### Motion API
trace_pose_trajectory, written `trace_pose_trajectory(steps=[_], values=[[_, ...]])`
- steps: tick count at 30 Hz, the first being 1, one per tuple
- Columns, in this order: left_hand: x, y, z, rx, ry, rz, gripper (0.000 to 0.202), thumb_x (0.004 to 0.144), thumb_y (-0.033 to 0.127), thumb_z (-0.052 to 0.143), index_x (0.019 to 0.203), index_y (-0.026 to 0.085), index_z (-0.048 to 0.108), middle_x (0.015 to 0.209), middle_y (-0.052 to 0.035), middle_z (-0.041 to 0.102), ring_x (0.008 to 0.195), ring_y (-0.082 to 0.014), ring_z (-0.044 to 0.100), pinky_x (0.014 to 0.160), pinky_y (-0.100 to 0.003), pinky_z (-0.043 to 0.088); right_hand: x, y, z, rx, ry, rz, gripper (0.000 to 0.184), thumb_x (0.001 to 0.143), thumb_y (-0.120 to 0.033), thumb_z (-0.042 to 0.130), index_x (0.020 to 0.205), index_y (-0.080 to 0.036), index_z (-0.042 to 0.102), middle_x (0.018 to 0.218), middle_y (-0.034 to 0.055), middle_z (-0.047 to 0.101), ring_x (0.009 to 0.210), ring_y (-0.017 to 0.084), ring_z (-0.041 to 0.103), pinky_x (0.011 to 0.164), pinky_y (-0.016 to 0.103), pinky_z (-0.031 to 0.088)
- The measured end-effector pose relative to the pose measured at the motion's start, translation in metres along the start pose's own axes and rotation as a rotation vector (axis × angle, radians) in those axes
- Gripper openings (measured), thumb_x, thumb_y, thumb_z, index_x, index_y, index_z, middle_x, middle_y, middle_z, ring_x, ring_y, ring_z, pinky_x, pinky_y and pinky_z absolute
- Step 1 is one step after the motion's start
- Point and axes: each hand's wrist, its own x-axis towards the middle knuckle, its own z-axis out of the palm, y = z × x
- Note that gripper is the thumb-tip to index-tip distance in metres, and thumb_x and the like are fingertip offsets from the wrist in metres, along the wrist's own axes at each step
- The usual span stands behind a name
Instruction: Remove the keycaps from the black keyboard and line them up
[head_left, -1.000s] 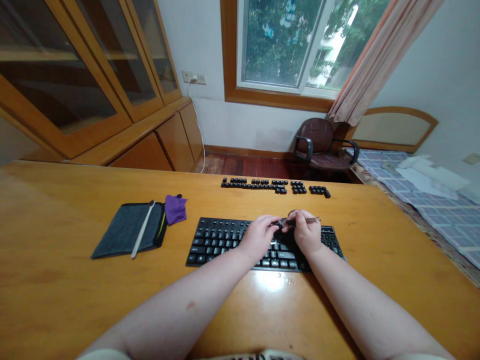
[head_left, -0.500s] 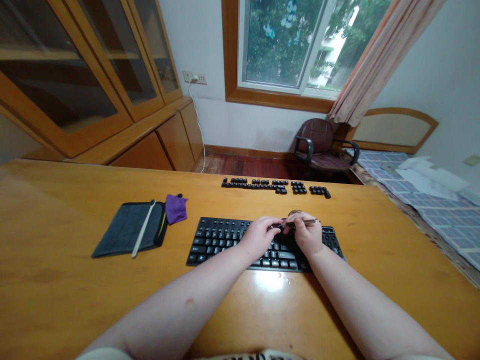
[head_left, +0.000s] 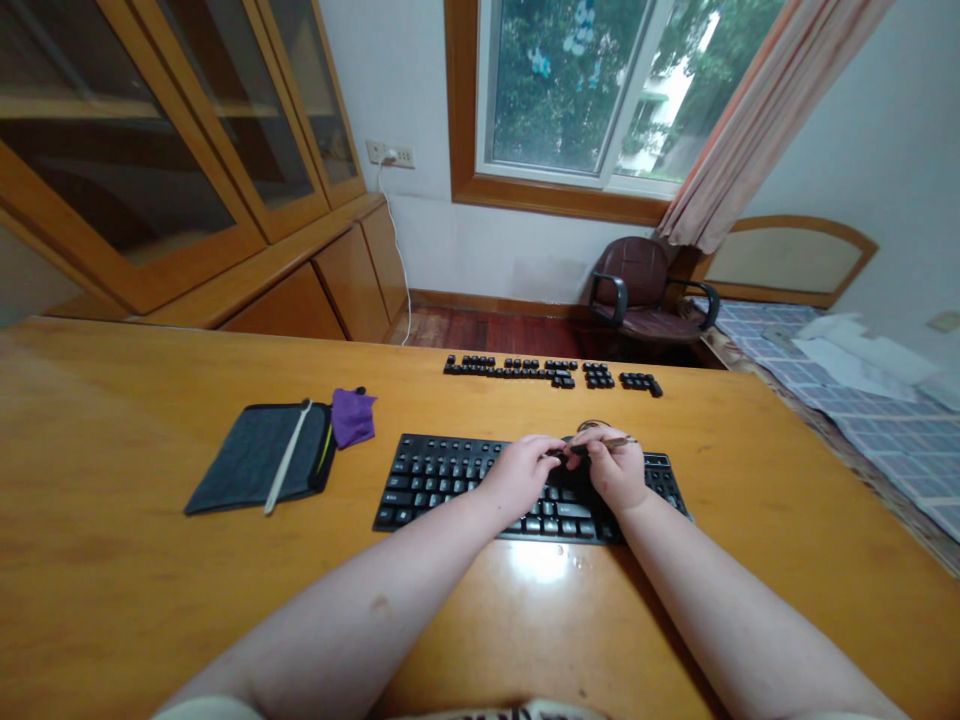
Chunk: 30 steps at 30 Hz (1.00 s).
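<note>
A black keyboard (head_left: pixel 442 483) lies on the wooden desk (head_left: pixel 135 580) in front of me. Both hands rest over its right-centre part. My right hand (head_left: pixel 616 470) is closed around a thin metal tool (head_left: pixel 609 441) whose tip points left toward the keys. My left hand (head_left: pixel 520 474) is curled, its fingertips pinched at the tool's tip over the keys; what they hold, if anything, is too small to name. Rows of loose black keycaps (head_left: pixel 551 372) lie at the desk's far edge.
A dark grey pouch (head_left: pixel 255 466) with a white stick (head_left: pixel 286 468) across it lies left of the keyboard, a purple cloth (head_left: pixel 351 416) beside it. A brown armchair (head_left: pixel 645 291) stands beyond the desk, wooden cabinets (head_left: pixel 225 180) on the left, a bed (head_left: pixel 885 400) on the right.
Both hands have sunk slightly toward the keyboard, staying pinched together at the tool's tip. Nothing else on the desk has moved.
</note>
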Motion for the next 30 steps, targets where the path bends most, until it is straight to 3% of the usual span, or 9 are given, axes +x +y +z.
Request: trace_pose_trajectory(steps=[7,14,24,30], values=[[0.0001,0.0000,0.0000,-0.006,-0.029,0.031,0.024,0.081,0.012,0.051,0.099,0.018,0.065,0.102,-0.0062,0.067,0.099,-0.0188,0.059,0.093,-0.034,0.044,0.0023,-0.0038,0.0035,0.009,0.066,0.050,0.034,0.085,-0.048,0.049,0.073,-0.018,0.061,0.058,0.0041,0.065,0.041,0.015,0.057,0.045,0.029,0.048],[-0.0008,-0.0059,0.0041,-0.093,0.102,-0.021,0.023,0.079,0.020,0.056,0.099,0.017,0.065,0.096,-0.0058,0.068,0.086,-0.0167,0.062,0.080,-0.030,0.050,0.0032,-0.0036,0.0077,0.068,0.212,0.113,0.037,0.086,-0.049,0.046,0.071,-0.018,0.058,0.057,0.0029,0.063,0.044,0.016,0.059,0.047,0.029,0.049],[-0.0001,-0.0058,0.0043,-0.075,0.087,-0.028,0.024,0.080,0.019,0.053,0.101,0.016,0.065,0.100,-0.0073,0.068,0.092,-0.0180,0.062,0.085,-0.033,0.048,0.0016,-0.0016,0.0027,0.065,0.098,0.047,0.036,0.081,-0.052,0.053,0.073,-0.018,0.061,0.062,0.0050,0.066,0.049,0.017,0.061,0.050,0.032,0.052],[-0.0007,-0.0021,0.0009,-0.039,0.093,0.012,0.021,0.080,0.019,0.056,0.098,0.017,0.066,0.101,-0.0064,0.068,0.095,-0.0188,0.061,0.088,-0.034,0.047,0.0079,-0.0068,0.0064,0.064,0.078,0.158,0.038,0.084,-0.051,0.048,0.070,-0.018,0.059,0.057,0.0047,0.064,0.044,0.016,0.058,0.041,0.027,0.048]])
